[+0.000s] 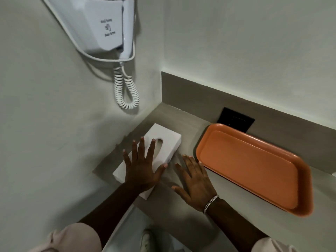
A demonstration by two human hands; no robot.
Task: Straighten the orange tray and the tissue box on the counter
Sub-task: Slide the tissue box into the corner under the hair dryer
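Note:
A white tissue box with an oval slot lies on the grey counter in the corner by the left wall. My left hand lies flat on top of it, fingers spread, holding nothing. My right hand rests flat on the bare counter between the box and the orange tray, fingers apart, fingertips close to the tray's near-left corner. The tray is empty and lies along the back ledge, its right end overhanging the counter's front edge.
A white wall-mounted hair dryer with a coiled cord hangs on the left wall above the box. A black socket plate sits on the backsplash behind the tray. The counter's front edge runs below my wrists; a shoe shows on the floor.

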